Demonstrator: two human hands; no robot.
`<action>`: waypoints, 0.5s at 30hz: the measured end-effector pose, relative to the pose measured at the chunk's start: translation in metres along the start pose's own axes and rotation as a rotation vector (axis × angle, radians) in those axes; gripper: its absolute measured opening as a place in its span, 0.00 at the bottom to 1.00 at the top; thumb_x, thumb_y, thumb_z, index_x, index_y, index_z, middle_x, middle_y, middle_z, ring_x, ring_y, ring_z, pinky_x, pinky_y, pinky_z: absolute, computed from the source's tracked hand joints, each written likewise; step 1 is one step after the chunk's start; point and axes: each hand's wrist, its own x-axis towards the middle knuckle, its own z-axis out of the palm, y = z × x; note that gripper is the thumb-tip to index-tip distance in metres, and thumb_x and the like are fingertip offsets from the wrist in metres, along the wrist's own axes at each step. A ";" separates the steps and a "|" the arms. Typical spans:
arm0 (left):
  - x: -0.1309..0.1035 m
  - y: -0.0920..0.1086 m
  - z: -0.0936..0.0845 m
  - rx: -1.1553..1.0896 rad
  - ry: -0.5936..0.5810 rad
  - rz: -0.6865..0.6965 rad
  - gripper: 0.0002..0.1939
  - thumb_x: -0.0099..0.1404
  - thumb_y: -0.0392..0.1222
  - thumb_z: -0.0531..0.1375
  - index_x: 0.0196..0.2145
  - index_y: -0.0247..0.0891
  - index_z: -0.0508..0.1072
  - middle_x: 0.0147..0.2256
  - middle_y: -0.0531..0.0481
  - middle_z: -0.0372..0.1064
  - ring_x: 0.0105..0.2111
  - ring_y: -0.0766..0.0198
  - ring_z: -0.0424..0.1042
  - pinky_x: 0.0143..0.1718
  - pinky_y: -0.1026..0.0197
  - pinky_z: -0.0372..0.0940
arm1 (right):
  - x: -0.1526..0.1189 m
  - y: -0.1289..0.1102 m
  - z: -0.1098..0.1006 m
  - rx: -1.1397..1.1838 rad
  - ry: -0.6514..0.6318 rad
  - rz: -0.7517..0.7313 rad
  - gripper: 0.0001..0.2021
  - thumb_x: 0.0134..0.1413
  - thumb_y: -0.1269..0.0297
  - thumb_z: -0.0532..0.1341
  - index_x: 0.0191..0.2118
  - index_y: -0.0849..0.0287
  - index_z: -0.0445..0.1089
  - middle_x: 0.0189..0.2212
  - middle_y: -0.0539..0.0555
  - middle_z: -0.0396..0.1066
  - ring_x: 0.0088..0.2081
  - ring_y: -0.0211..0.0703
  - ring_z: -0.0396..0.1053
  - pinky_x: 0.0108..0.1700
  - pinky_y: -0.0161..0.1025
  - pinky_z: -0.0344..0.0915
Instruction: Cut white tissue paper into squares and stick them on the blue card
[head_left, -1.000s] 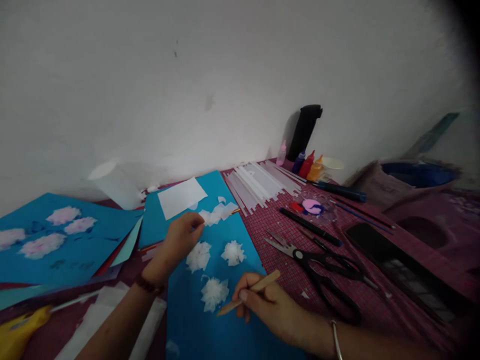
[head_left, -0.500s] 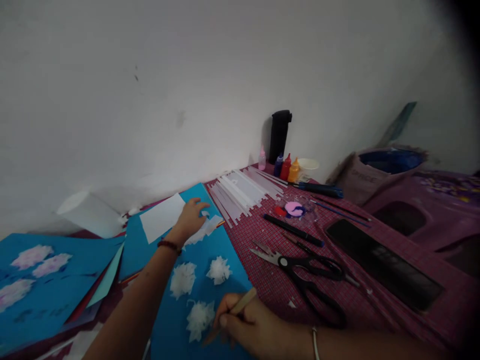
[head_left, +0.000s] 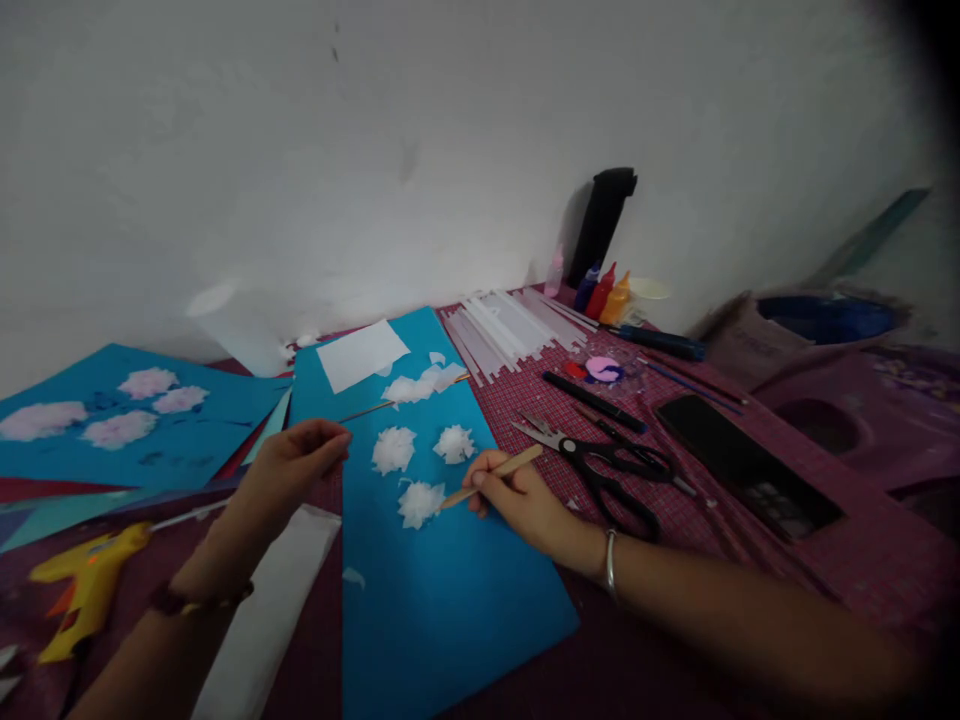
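Head camera view showed the left hand [head_left: 304, 455] raised palm-down by the left edge of the blue sheet [head_left: 457, 600], thumb and fingertips drawn together; whether anything lay between them could not be told. The right hand [head_left: 510, 492] bent at the wrist, its fingers closed pen-fashion around a flat wooden stick [head_left: 517, 463], whose lower tip met the edge of the nearest white paper flower [head_left: 421, 503]. Two more ruffled flowers, a left one [head_left: 394, 449] and a right one [head_left: 454, 443], sat farther up the sheet, below crumpled, translucent paper scraps [head_left: 420, 384].

Near the wall stood a pink-capped clear bottle [head_left: 554, 274] with pink at its base, then dark blue [head_left: 587, 288], red [head_left: 601, 294] and orange [head_left: 618, 299] squeeze bottles with pointed tips. Glossy pools of paint [head_left: 602, 369], pink, red and dark blue, lay on clear plastic. Farther right, an open pinkish sack [head_left: 731, 338] held something blue.

Straight, pale glue sticks [head_left: 506, 330] lay in a row on the checked tablecloth [head_left: 517, 400]. Black-handled scissors [head_left: 600, 455] lay with blades parted; a yellow glue gun [head_left: 97, 570] lay beyond the left forearm.
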 end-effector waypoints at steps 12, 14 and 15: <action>0.090 0.027 0.054 0.305 -0.053 0.289 0.12 0.52 0.44 0.58 0.35 0.38 0.73 0.28 0.51 0.71 0.27 0.61 0.69 0.29 0.61 0.64 | 0.011 0.003 -0.013 0.095 -0.027 0.009 0.18 0.50 0.48 0.61 0.33 0.60 0.62 0.20 0.46 0.68 0.21 0.33 0.64 0.25 0.33 0.60; 0.113 0.031 0.073 0.315 -0.028 0.334 0.19 0.51 0.39 0.59 0.42 0.38 0.72 0.36 0.47 0.72 0.30 0.61 0.70 0.34 0.59 0.65 | 0.013 0.006 -0.012 0.098 -0.053 0.017 0.19 0.50 0.46 0.61 0.32 0.60 0.62 0.20 0.46 0.66 0.20 0.33 0.63 0.24 0.33 0.59; 0.123 0.034 0.082 0.318 -0.018 0.349 0.21 0.50 0.37 0.60 0.44 0.38 0.71 0.39 0.45 0.72 0.31 0.61 0.70 0.36 0.58 0.65 | 0.013 0.008 -0.011 0.092 -0.080 0.031 0.20 0.50 0.46 0.61 0.32 0.60 0.62 0.20 0.46 0.66 0.20 0.33 0.62 0.24 0.33 0.59</action>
